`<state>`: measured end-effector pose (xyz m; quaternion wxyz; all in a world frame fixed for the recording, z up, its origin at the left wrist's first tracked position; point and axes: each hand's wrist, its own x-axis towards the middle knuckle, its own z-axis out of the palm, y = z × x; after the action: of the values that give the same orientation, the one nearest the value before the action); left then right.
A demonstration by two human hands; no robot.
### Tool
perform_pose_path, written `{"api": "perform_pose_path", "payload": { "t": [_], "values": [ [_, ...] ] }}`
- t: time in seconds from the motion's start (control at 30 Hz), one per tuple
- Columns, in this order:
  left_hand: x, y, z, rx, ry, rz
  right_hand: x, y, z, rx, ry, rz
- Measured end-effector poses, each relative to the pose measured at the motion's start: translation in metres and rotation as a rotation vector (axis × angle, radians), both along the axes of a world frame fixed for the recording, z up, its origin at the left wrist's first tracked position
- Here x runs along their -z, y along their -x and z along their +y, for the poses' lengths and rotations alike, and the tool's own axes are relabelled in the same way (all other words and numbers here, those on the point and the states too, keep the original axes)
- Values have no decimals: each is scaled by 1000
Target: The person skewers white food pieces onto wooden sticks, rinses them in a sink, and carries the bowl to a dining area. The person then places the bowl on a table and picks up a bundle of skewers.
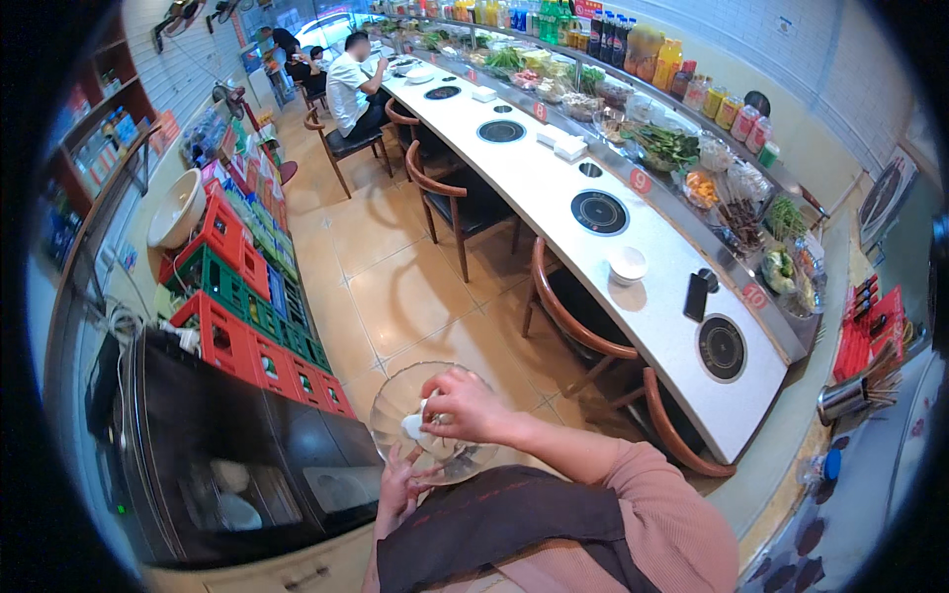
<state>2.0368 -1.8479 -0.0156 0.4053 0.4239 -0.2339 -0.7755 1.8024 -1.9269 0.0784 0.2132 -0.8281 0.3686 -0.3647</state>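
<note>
A large clear ribbed bowl [385,404] is held in front of my body, above the tiled floor. My left hand [404,478] supports it at its near side, fingers spread against the wall. Over the bowl's opening, my right hand [463,406] has its fingers bent around a small white object [428,406], mostly covered by them. Another white piece [412,426] shows just below the fingertips, inside the bowl's outline. What exactly these white pieces are cannot be made out.
A black cabinet [222,445] stands at left, beside red crates [256,363] and green crates [230,293]. Wooden chairs [571,311] line the white counter [534,170], which bears round cooktops [599,213], a stack of white bowls [627,264] and a phone [695,296]. A person [348,93] sits farther along.
</note>
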Motion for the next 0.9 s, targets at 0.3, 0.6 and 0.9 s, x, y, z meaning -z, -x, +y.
{"api": "perform_pose_path", "payload": {
  "t": [0.3,0.6,0.9],
  "values": [
    [8,10,-281,244,55,114,-16,-10,-225,-57,-245,24],
    [-6,82,-494,503,24,75,-18,87,-383,423,-314,-93],
    [-17,158,-640,390,79,1,-24,170,-540,176,-551,-252]
  ]
}}
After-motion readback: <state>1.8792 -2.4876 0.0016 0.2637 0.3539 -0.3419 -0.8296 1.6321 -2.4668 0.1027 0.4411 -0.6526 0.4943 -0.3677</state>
